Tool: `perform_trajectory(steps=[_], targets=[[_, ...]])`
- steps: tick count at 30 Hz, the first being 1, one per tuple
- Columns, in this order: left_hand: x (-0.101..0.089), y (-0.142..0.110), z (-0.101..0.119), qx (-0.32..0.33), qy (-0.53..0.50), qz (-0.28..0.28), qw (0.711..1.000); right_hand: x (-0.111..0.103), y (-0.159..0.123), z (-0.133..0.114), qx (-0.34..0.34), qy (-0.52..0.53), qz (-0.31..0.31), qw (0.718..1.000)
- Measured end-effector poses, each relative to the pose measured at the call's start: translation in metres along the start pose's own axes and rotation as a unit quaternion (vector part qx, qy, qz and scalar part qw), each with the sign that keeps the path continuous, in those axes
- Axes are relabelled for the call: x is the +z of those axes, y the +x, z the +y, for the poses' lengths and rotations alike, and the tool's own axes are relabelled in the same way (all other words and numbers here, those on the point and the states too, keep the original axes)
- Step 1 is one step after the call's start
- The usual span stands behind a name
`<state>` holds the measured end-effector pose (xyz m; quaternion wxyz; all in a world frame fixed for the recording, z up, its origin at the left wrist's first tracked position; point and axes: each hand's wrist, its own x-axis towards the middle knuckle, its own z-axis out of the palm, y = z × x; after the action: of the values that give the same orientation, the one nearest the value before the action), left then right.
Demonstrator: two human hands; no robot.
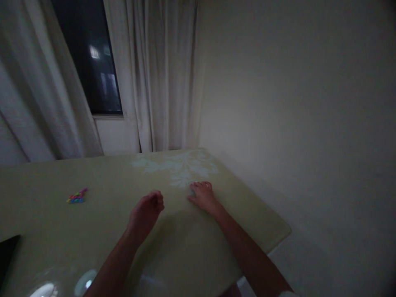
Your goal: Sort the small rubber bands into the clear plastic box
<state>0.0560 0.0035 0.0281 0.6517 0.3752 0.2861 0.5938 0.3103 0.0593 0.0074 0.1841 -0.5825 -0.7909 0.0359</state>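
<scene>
While curling left hand (pixel 147 212) narrowly, cannot tell around what, apparently resting right hand (pixel 204 197) with parted fingers toward right edge of smooth yellow-green surface (pixel 105 222), seemingly calling for steadiness.

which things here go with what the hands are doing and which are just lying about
Likely part of it:
left hand, loosely curled, any contents hidden
right hand, fingers forward, near the pale leaf pattern
tabletop beneath both

Seemingly just lying about:
small colourful pieces, left of both hands
dark object, cut off by the left edge
</scene>
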Motion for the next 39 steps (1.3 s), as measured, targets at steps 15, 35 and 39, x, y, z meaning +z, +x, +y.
perform_trajectory(steps=[15,35,39], targets=[[-0.049,-0.024,-0.024,0.066,0.579,-0.107,0.805,0.016,-0.028,-0.051,-0.142,0.184,-0.051,0.971],[-0.057,-0.021,-0.017,0.117,0.565,-0.045,0.816,0.012,-0.027,-0.040,-0.178,0.250,-0.110,0.946],[-0.055,-0.025,-0.012,0.082,0.546,-0.056,0.832,0.013,-0.026,-0.038,-0.177,0.263,-0.122,0.941]])
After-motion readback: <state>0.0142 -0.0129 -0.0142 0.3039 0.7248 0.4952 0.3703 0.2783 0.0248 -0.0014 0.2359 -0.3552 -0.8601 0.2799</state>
